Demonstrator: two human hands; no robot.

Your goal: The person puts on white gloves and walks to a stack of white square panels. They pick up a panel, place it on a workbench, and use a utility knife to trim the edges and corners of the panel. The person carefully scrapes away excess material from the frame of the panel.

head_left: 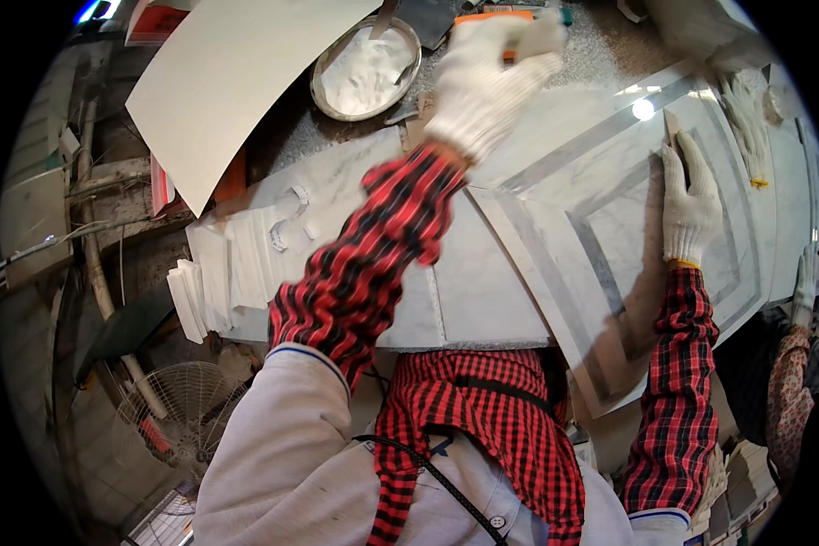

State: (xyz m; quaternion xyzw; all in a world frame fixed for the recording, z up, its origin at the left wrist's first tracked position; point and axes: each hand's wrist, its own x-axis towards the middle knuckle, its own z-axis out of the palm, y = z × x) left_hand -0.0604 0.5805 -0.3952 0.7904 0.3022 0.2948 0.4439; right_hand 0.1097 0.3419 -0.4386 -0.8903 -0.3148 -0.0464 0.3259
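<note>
My left hand (pixel 487 91), in a white knitted glove, reaches across the bench top and is blurred by motion. Its fingers are smeared over an orange box-like thing (pixel 493 16), and I cannot tell whether they touch it. To the right, my gloved right hand (pixel 690 214) rests on a large white marble-look panel (pixel 555 227) with grey inlaid bands. A thin tan strip (pixel 672 127) sticks out between its thumb and fingers; its kind is unclear. Left of my left hand stands an oval bowl (pixel 315 86) of white paste or powder with a flat blade (pixel 384 18) in it.
A large cream sheet (pixel 237 82) lies at the far left. Several white tile strips (pixel 232 264) are stacked at the bench's left end. A wire-caged fan (pixel 187 409) stands below on the floor. Another person's gloved hand (pixel 746 127) is at the right, by the panel.
</note>
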